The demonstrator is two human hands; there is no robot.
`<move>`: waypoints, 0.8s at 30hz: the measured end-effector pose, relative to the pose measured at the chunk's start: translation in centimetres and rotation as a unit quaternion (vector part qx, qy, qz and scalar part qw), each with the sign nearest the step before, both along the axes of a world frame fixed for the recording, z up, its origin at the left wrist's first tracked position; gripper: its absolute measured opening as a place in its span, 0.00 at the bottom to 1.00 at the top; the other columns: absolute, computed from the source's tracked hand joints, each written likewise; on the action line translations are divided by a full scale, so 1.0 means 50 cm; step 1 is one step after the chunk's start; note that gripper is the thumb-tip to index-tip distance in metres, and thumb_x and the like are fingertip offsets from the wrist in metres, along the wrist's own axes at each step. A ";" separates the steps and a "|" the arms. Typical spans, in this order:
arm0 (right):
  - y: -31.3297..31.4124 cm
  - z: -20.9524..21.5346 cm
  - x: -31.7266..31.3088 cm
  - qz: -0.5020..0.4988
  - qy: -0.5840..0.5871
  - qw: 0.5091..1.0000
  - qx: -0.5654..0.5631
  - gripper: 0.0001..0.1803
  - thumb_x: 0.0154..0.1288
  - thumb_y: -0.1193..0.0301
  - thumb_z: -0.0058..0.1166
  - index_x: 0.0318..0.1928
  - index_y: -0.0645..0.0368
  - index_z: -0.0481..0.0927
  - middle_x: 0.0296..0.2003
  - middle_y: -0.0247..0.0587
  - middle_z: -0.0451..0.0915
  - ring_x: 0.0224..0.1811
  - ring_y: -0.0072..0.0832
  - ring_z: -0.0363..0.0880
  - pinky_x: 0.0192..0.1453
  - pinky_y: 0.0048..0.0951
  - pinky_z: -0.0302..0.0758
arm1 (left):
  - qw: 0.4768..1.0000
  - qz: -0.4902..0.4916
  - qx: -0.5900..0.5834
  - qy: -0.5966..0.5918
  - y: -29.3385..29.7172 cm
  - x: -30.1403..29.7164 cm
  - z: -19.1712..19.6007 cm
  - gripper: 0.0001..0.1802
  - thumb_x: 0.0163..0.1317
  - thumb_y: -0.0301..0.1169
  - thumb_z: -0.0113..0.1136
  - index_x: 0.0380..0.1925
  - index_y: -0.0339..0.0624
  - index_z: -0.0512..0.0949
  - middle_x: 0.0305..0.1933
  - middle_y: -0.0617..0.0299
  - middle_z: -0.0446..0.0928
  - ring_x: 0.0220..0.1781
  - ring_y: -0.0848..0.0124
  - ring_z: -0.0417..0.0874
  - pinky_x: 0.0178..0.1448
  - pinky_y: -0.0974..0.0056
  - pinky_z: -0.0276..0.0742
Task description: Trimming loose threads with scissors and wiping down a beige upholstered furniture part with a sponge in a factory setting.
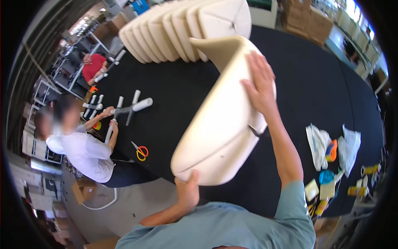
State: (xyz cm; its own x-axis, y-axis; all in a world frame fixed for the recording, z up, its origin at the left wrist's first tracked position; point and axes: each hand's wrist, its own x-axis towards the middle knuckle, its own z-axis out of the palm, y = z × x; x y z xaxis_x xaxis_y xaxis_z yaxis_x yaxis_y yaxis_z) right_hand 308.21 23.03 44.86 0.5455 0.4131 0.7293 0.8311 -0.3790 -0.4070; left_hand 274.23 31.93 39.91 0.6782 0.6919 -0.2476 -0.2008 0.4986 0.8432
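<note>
A large cream curved panel [226, 124], with a seam line and a small dark tab near its right edge, stands tilted in front of me over the black table. My left hand [188, 189] is closed on its lower near corner, thumb on the face and the other fingers hidden behind it. Against the upper right part of the panel lies my right hand [262, 83], flat, with fingers stretched out and thumb apart. Behind it, a row of similar cream panels [166, 35] stands packed side by side at the far edge.
Scissors [141, 152] with red and yellow handles lie left on the black table [323, 91]. A co-worker in white [89, 151] handles white tubes [143, 103] there; another in red [94, 66] stands farther back. Plastic bags [350, 147] and small yellow items lie at right.
</note>
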 end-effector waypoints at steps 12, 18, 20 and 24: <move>-0.054 -0.418 -0.019 -0.183 0.420 0.867 0.197 0.41 0.71 0.45 0.57 0.74 0.59 0.67 0.73 0.53 0.66 0.77 0.44 0.61 0.79 0.42 0.56 | 0.968 0.032 0.171 0.183 0.393 -0.129 -0.185 0.28 0.71 0.40 0.65 0.63 0.31 0.74 0.58 0.56 0.80 0.59 0.67 0.81 0.64 0.61 0.75; -0.008 -0.404 -0.070 -0.158 0.613 0.711 0.306 0.39 0.72 0.37 0.49 0.50 0.67 0.85 0.42 0.42 0.84 0.49 0.29 0.79 0.61 0.32 0.70 | 0.906 0.028 0.311 0.284 0.434 -0.063 -0.213 0.26 0.71 0.45 0.65 0.51 0.28 0.81 0.48 0.59 0.83 0.47 0.74 0.80 0.54 0.65 0.75; 0.008 -0.335 -0.084 -0.127 0.591 0.740 0.294 0.38 0.72 0.37 0.50 0.42 0.67 0.86 0.32 0.36 0.83 0.38 0.24 0.77 0.51 0.30 0.72 | 0.915 0.072 0.310 0.249 0.433 -0.079 -0.269 0.20 0.71 0.40 0.66 0.43 0.28 0.84 0.39 0.64 0.84 0.39 0.78 0.79 0.46 0.69 0.74; -0.068 -0.299 -0.110 -0.157 0.559 0.759 0.293 0.32 0.71 0.43 0.57 0.37 0.66 0.86 0.26 0.33 0.80 0.30 0.19 0.75 0.41 0.26 0.73 | 0.937 0.072 0.243 0.239 0.378 -0.089 -0.363 0.22 0.74 0.40 0.61 0.40 0.24 0.83 0.38 0.61 0.84 0.38 0.78 0.78 0.45 0.69 0.74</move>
